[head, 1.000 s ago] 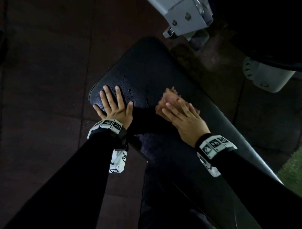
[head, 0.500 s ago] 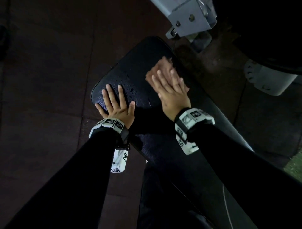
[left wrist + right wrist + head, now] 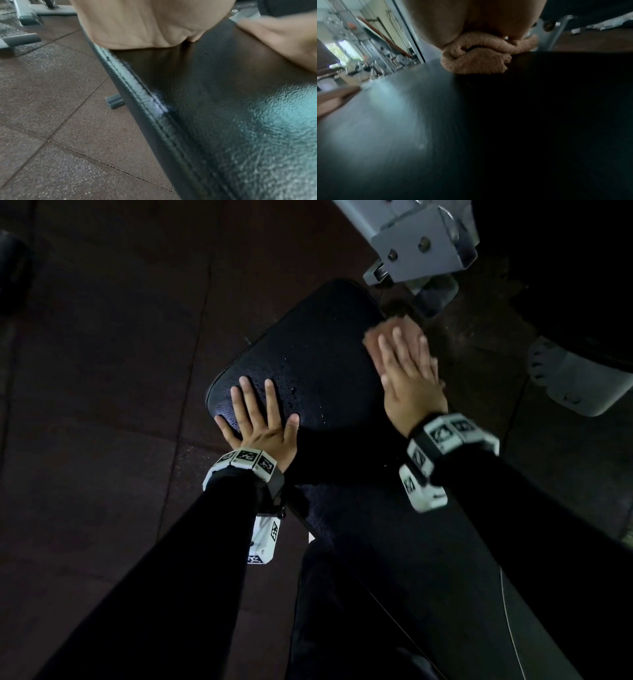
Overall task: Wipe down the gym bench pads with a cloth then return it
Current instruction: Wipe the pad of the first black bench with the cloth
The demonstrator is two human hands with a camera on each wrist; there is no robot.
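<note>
A black padded gym bench (image 3: 318, 347) runs from lower right to its rounded far end at the centre; water droplets (image 3: 291, 385) dot it. My right hand (image 3: 407, 364) lies flat, fingers straight, pressing a bunched peach cloth (image 3: 378, 332) onto the pad's far right edge. The right wrist view shows the cloth (image 3: 481, 56) wadded under my palm on the dark pad (image 3: 539, 121). My left hand (image 3: 257, 412) rests flat with fingers spread on the pad's near left corner. In the left wrist view my palm (image 3: 137, 23) sits by the stitched edge (image 3: 145, 101).
Grey metal bracket and frame (image 3: 421, 244) stand just beyond the bench's end. A grey foot (image 3: 579, 381) sits on the floor at right. Dark rubber floor tiles (image 3: 102, 371) lie to the left. A grey peg (image 3: 115, 101) sticks out under the pad.
My right hand has slid the cloth up the pad, from the middle toward the far right edge. The left hand stays planted on the near left corner.
</note>
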